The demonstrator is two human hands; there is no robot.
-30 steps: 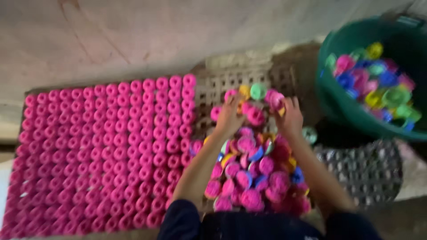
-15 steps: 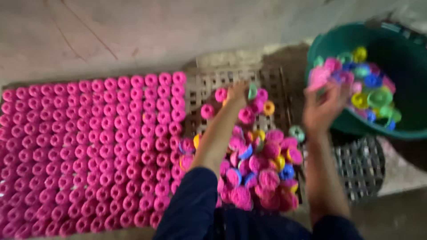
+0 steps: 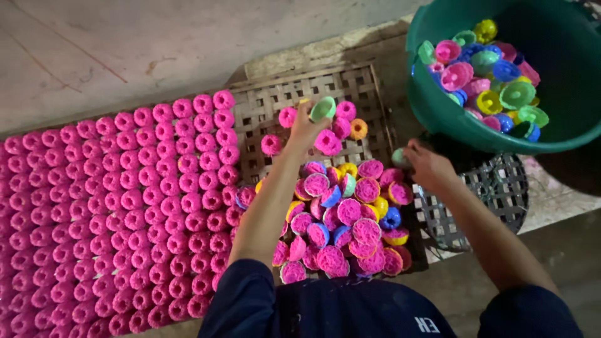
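My left hand (image 3: 308, 127) is raised over a woven bamboo tray (image 3: 278, 103) and holds a small green plastic cup mould (image 3: 323, 109). Pink spongy cakes (image 3: 327, 141) lie loose just around it. My right hand (image 3: 426, 164) rests at the tray's right edge, fingers closed on a pale green mould (image 3: 399, 156). Between my arms lies a heap of filled coloured moulds (image 3: 344, 216) with pink filling. Rows of turned-out pink cakes (image 3: 119, 200) cover the tray's left part.
A large green tub (image 3: 438, 94) at the upper right holds several empty coloured moulds (image 3: 488, 69). A dark wire rack (image 3: 501, 188) sits under it at the right. Pale concrete floor (image 3: 125, 50) lies beyond the tray.
My right hand came back from the green tub down to the tray's right edge. My left hand stays over the loose pink cakes, now holding a green mould up.
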